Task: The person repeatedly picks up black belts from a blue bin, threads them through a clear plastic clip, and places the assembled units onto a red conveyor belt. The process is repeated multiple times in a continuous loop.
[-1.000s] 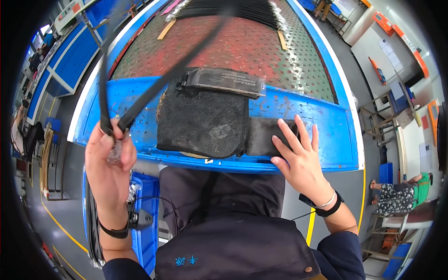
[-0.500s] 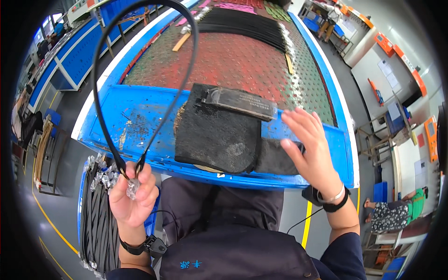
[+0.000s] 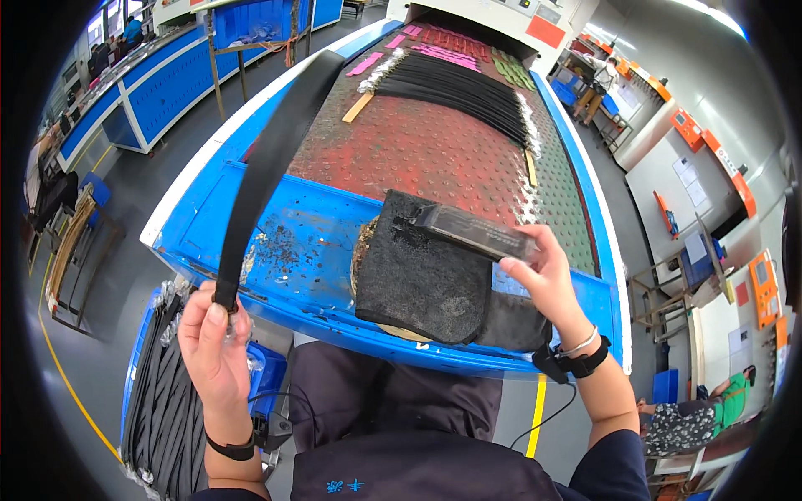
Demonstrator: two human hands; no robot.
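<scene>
My left hand [image 3: 213, 346] pinches the end of a long black strap [image 3: 255, 188] between thumb and fingers, with some clear plastic wrap at that end. The strap rises and leans away over the blue table edge, its flat side showing. My right hand [image 3: 555, 288] grips the right end of a dark rectangular block [image 3: 476, 232], its fingers on the far side and its thumb nearer me. Under the block lies a thick black cloth pad [image 3: 422, 284] on the blue ledge. A smaller black cloth [image 3: 518, 321] sits beside it, below my right hand.
Black straps [image 3: 455, 92] lie side by side across the red-green studded belt [image 3: 401, 159], pink and green pieces beyond. A blue crate [image 3: 134, 388] of black straps stands at lower left. The blue ledge [image 3: 309, 221] carries dark crumbs. Other people are further off.
My right hand has gone from open beside the block to gripping its right end. The strap in my left hand has turned from a loop to show its flat side. My view has shifted.
</scene>
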